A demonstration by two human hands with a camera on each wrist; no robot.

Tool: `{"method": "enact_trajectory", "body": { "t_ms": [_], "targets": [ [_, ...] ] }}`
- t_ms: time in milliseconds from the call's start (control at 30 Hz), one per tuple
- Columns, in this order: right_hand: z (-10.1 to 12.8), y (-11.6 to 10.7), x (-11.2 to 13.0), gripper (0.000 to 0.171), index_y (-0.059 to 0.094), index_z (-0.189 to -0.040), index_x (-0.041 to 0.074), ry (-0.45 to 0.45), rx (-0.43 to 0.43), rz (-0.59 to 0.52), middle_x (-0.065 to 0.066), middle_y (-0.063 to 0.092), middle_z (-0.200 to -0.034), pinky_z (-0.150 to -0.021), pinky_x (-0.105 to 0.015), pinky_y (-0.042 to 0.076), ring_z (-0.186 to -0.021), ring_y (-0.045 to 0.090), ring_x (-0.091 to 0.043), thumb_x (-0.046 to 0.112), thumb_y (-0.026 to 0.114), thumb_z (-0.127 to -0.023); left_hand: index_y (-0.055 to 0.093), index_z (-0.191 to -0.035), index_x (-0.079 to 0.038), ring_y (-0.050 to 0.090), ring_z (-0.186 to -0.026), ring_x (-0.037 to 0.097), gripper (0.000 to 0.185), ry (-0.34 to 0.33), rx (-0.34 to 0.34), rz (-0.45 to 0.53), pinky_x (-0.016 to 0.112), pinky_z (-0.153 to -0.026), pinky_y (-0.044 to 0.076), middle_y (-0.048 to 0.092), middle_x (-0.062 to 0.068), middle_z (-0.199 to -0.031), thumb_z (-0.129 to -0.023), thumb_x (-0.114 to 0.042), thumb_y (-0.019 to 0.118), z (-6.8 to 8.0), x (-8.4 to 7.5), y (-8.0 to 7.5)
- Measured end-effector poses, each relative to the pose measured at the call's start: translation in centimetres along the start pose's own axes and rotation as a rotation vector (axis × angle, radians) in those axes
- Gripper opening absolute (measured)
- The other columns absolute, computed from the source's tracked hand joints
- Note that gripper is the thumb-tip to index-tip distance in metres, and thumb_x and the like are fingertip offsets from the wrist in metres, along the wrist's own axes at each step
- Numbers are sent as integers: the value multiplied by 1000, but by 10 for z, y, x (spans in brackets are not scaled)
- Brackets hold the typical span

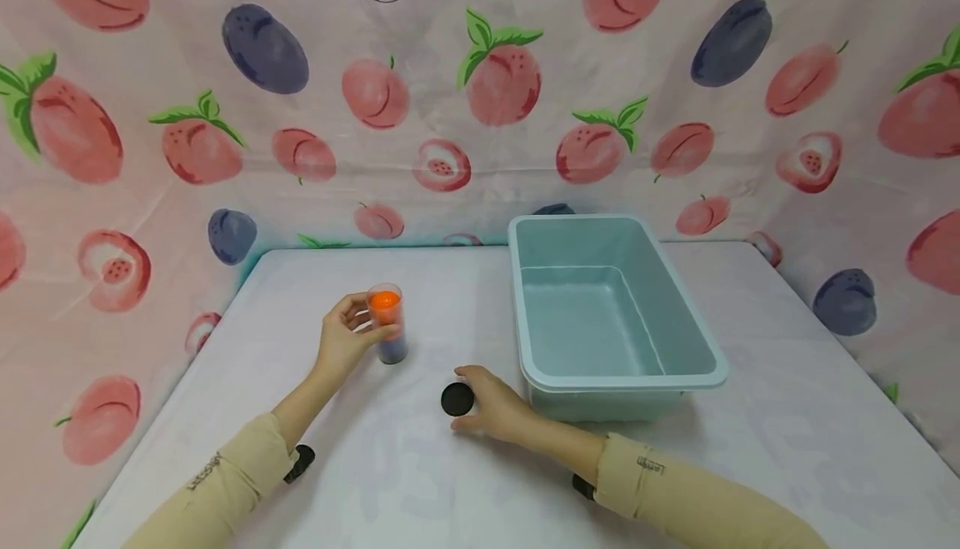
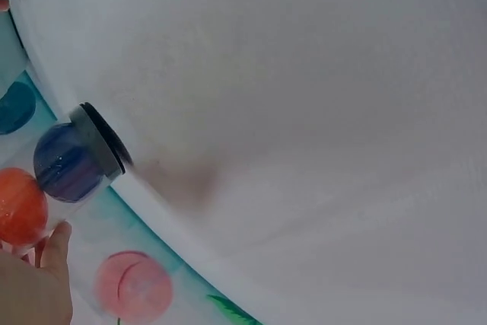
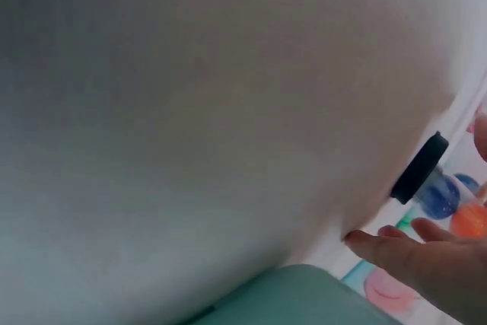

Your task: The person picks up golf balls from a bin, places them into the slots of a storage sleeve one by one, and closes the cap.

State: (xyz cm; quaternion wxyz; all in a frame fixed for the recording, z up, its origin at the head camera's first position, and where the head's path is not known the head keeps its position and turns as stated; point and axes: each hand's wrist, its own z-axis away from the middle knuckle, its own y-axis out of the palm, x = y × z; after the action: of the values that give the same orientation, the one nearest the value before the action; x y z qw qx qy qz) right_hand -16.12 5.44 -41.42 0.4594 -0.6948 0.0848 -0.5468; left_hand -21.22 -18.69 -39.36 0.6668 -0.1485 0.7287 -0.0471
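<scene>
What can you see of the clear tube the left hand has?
The clear tube looks like transparent plastic and stands upright on the white table, left of the blue bin. An orange ball sits above a dark blue ball inside. Its base has a black cap; the top looks open. The left hand grips its side.

1. Rectangular table draped in a plain white cloth [image 1: 750, 416], filling the lower half of the head view.
2. Behind and to both sides, a pale pink fabric backdrop [image 1: 480, 166] printed with peaches, strawberries and purple plums, hung as walls.
3. Soft, even light, with only faint shadows.
</scene>
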Motion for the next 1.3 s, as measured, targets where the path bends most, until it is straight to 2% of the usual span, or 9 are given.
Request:
{"method": "enact_trajectory", "body": {
  "t_ms": [100,233,300,500,667,800,1000,1133,1300],
  "targets": [
    [-1,1,-1,69,43,-133,-8,-12,28,92,-25,43,-139,-107,-47,37,-130,42,-37,13,77,-77,52,-121,2,58,-87,-5,54,6,-4,28,11,-79,51,63,-4,-106,-74,0,78,1,3,-1],
    [-1,2,-1,65,47,-129,-9,-22,13,183,-24,48,-135,-106,-46,40,-127,45,-35,14,78,-76,51,-120,3,59,-87,-5,53,0,9,51,11,-80,51,61,-15,-99,-74,1,77,2,7,-4],
    [-2,3,-2,62,49,-127,-9,-24,-1,202,-24,50,-132,-105,-45,40,-125,47,-35,14,78,-76,51,-119,3,59,-87,-6,53,2,16,33,11,-81,51,62,-15,-99,-74,-1,78,2,8,-6],
    [-5,5,-2,52,56,-120,-4,-50,-36,247,-19,56,-124,-101,-40,45,-118,52,-31,16,78,-77,52,-112,0,60,-86,-9,47,-5,27,-10,11,-82,50,68,-3,-103,-74,-7,79,1,13,-11],
    [-10,7,-1,41,61,-111,1,-43,-43,277,-13,60,-112,-92,-36,49,-106,56,-25,18,78,-77,53,-107,-1,61,-83,-9,41,9,23,34,10,-80,51,66,-12,-93,-74,-2,78,-2,15,-10],
    [-13,6,1,42,61,-111,0,-26,-45,232,-13,63,-111,-91,-35,50,-105,59,-25,17,78,-77,53,-106,3,61,-82,-8,41,42,11,36,10,-79,51,64,-9,-92,-73,1,77,-3,17,-10],
    [-11,-1,9,44,59,-116,-1,10,-44,74,-13,67,-111,-85,-35,52,-102,63,-24,14,76,-78,53,-105,1,62,-83,-6,39,1,28,32,12,-79,52,64,2,-102,-75,-1,77,-1,21,-8],
    [-14,-8,16,42,59,-117,-2,-26,-104,-49,-12,67,-111,-88,-38,51,-101,62,-23,9,73,-79,52,-105,-1,62,-86,-5,39,12,32,30,12,-81,52,64,6,-105,-75,-3,77,-4,21,-6],
    [-16,-14,25,45,56,-120,-7,-66,-163,-185,-17,64,-113,-90,-40,52,-102,61,-27,4,72,-79,52,-108,1,62,-89,-3,41,23,23,-10,13,-83,51,62,21,-116,-76,-7,78,-5,19,-8]
  ]
}}
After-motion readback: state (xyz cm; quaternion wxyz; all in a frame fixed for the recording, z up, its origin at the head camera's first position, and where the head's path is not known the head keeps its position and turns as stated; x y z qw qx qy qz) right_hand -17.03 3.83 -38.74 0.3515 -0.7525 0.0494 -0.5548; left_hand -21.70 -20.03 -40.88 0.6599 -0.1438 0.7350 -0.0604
